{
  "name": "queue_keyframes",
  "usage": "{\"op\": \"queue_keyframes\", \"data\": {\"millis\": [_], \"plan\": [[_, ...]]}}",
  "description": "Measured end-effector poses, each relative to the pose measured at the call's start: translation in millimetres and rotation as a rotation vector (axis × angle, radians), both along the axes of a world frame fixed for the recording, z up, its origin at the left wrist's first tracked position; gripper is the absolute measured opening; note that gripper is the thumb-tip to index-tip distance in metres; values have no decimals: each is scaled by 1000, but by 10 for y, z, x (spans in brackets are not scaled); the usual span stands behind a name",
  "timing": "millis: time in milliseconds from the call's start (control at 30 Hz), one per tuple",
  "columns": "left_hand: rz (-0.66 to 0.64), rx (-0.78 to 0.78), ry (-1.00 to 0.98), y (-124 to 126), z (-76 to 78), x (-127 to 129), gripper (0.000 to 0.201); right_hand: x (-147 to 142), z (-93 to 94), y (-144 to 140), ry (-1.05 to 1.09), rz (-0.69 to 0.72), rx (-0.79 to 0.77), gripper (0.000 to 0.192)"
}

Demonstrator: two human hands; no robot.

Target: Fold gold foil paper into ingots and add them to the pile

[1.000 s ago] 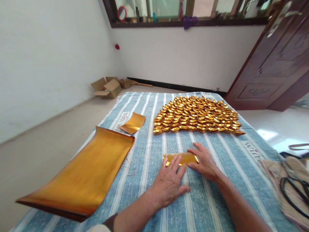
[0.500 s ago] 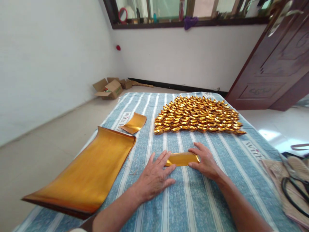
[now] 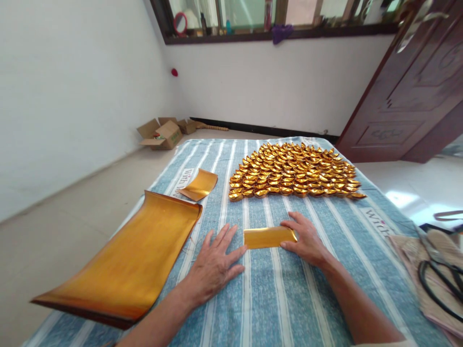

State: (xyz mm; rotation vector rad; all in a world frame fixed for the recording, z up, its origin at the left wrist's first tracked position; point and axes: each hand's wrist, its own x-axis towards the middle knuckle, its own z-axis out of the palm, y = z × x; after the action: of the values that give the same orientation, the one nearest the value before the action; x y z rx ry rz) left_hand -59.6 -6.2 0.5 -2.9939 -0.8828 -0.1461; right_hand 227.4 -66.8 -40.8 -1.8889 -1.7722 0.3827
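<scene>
Gold strip (image 3: 265, 238) extends leftward from the right hand's grip (image 3: 307, 241).

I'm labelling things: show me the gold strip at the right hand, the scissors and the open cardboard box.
Gold strip (image 3: 265, 238), head view: upper face, middle.
Scissors (image 3: 435, 255), head view: metal near the handles.
Open cardboard box (image 3: 173, 140), head view: near side.

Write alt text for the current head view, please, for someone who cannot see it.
A right hand touches one end of a gold strip on striped cloth, the left hand spread by the other. Folded gold pieces sit beyond, a large gold sheet at left.
</scene>
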Motion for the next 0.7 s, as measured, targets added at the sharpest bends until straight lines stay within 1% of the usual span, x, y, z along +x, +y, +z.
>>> {"op": "queue_keyframes", "data": {"millis": [100,200,300,333,400,433,500,567,633,700], "plan": [[-15,31,-35,-2,-19,-19,34,-1,2,2,3,0,5,45],[-32,34,-46,-3,-3,3,29,-2,3,5,8,-2,8,44],[-36,23,-10,1,49,31,26,-6,8,8,0,-5,2,44],[-36,24,-8,1,70,39,21,-8,10,9,-2,-9,-1,44],[-32,47,-55,-11,113,61,8,-13,11,11,-5,-15,-10,45],[-27,67,-106,-25,132,81,10,-15,10,13,-6,-17,-14,46],[-21,108,-242,-70,154,148,19,-17,4,16,-12,-19,-17,47],[-47,107,-364,-126,149,255,19,-17,-9,19,-18,-20,-13,49],[-125,48,-391,-170,116,384,16,-13,-26,21,-22,-21,2,50],[-143,2,-359,-186,64,507,13,-7,-45,21,-24,-17,23,51]]}}
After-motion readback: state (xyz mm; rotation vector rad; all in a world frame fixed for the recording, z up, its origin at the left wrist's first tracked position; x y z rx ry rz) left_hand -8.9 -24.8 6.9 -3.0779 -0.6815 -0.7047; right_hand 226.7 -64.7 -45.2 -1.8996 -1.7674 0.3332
